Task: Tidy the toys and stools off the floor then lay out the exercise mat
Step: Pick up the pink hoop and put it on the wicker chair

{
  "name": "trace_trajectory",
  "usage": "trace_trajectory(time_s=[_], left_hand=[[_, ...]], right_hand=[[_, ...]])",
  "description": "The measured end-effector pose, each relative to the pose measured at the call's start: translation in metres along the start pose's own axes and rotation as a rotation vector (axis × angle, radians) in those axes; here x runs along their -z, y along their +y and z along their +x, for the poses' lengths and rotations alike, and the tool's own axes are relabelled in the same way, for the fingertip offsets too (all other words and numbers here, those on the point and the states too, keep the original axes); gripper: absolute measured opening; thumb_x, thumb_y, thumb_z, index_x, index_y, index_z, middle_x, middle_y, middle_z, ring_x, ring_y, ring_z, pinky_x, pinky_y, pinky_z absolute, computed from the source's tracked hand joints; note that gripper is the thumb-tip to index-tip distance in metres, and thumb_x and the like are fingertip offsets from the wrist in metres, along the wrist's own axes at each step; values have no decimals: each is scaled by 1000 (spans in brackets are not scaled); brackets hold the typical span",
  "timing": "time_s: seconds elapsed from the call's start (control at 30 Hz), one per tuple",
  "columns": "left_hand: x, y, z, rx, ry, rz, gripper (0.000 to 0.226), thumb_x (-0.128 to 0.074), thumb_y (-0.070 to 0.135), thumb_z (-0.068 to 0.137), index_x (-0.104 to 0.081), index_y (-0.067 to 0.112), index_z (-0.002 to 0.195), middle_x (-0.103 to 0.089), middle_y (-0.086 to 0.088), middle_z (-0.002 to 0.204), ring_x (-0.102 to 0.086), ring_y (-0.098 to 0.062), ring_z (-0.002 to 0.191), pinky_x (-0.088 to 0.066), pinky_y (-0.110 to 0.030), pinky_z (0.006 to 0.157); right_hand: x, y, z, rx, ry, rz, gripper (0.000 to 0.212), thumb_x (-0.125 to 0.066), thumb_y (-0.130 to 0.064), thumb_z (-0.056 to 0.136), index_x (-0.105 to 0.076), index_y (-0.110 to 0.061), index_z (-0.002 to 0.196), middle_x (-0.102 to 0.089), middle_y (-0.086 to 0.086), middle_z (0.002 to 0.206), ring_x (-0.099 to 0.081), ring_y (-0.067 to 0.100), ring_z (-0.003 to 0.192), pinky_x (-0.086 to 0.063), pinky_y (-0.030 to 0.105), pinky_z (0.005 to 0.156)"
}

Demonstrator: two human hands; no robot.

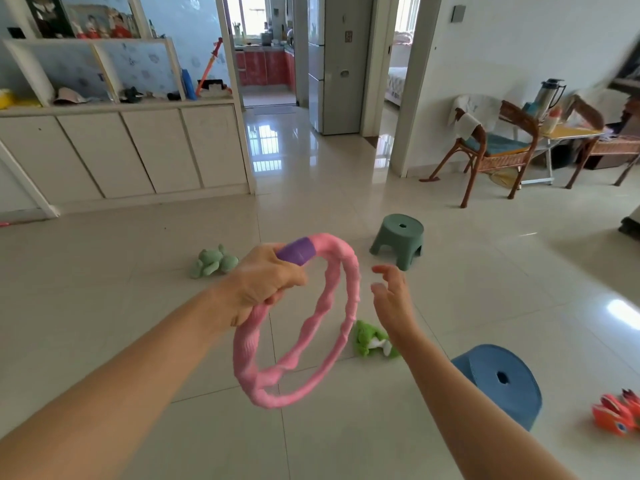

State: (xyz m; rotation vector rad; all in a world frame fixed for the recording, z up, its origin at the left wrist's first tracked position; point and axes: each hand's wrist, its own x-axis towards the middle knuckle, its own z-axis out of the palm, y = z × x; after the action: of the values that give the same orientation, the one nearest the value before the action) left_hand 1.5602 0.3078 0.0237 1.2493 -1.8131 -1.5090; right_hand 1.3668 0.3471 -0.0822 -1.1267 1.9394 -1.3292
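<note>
Pink hoop (308,327), coiled in two loops with a purple joint, held up in the air over the tiled floor (138,278); left hand (263,282) has its grip clamped on it beside the purple section, right hand (391,299) just beside the rim, fingers apart, not touching. On the floor beyond: pale green plush (213,261) and green stool (398,240). Nearer: bright green plush (372,339) below the hoop, blue stool (502,382) and orange toy (618,414) toward the right edge.
</note>
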Motion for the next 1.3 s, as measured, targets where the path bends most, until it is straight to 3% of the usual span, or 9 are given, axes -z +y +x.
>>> trace_trajectory(time_s=[0.1, 0.27, 0.47, 0.77, 0.87, 1.03, 1.1, 1.2, 1.3], left_hand=[[11, 11, 1, -37, 7, -88, 30, -61, -2, 72, -42, 16, 58, -31, 9, 35, -25, -5, 28, -21, -14, 35], [19, 26, 1, -79, -12, -103, 25, -59, 6, 63, -40, 18, 51, -32, 10, 34, -27, -5, 27, -25, -24, 48], [38, 25, -10, -129, 32, -36, 16, -62, 3, 64, -49, 14, 63, -33, 7, 36, -28, -5, 27, -25, -14, 34], [16, -28, 0, 65, 225, -49, 12, -64, -3, 76, -54, 1, 72, -45, 3, 38, -32, -5, 25, -27, -14, 31], [-2, -33, 4, 122, 171, -122, 13, -71, 4, 72, -59, 8, 74, -61, -6, 56, -35, -5, 28, -30, -15, 33], [-26, -34, 3, 263, -29, -299, 14, -74, 13, 74, -61, 9, 73, -59, -3, 49, -42, -6, 32, -38, -17, 35], [-31, -37, -1, 245, -108, -344, 20, -75, 23, 69, -65, 7, 76, -65, -11, 66, -43, -6, 33, -40, -16, 35], [-39, -40, 3, 206, -2, -364, 24, -69, 24, 80, -61, 5, 67, -64, -5, 53, -39, -5, 29, -35, -15, 32], [-43, -38, 11, 215, 100, -525, 26, -64, 24, 84, -58, 8, 65, -61, -5, 47, -36, -5, 25, -31, -13, 29]], right_hand=[[-4, 45, -2, -183, -207, -176, 61, -46, 5, 85, -30, -11, 142, -31, 8, 148, -36, 24, 132, -38, 28, 98], [-32, 50, 7, -237, -317, -116, 76, -54, 0, 86, -15, -17, 149, -26, 8, 152, -33, 28, 136, -39, 41, 106], [-41, 59, 12, -313, -271, -90, 30, -49, -17, 93, -53, -2, 119, -59, 8, 88, -53, 22, 81, -47, 40, 82], [-21, -14, 13, -579, 47, 657, 40, -52, -51, 89, -49, -14, 73, -37, -2, 45, -35, 12, 38, -39, 26, 44], [-22, -45, 15, -678, -60, 924, 48, -54, -57, 84, -41, -15, 64, -30, -7, 34, -28, 7, 27, -32, 17, 34], [-41, -82, 10, -730, -55, 1137, 49, -56, -53, 85, -35, -16, 61, -25, -7, 29, -25, 5, 22, -26, 12, 30], [-43, -87, 9, -717, -15, 1091, 49, -61, -53, 82, -39, -15, 61, -29, -6, 29, -29, 6, 21, -31, 15, 31], [-37, -94, 5, -603, -54, 1049, 40, -64, -47, 83, -50, -11, 71, -45, -1, 44, -46, 10, 34, -46, 26, 46], [-31, -85, 0, -390, -120, 1004, 46, -53, -48, 89, -50, -8, 110, -62, 13, 99, -63, 23, 87, -51, 37, 88]])
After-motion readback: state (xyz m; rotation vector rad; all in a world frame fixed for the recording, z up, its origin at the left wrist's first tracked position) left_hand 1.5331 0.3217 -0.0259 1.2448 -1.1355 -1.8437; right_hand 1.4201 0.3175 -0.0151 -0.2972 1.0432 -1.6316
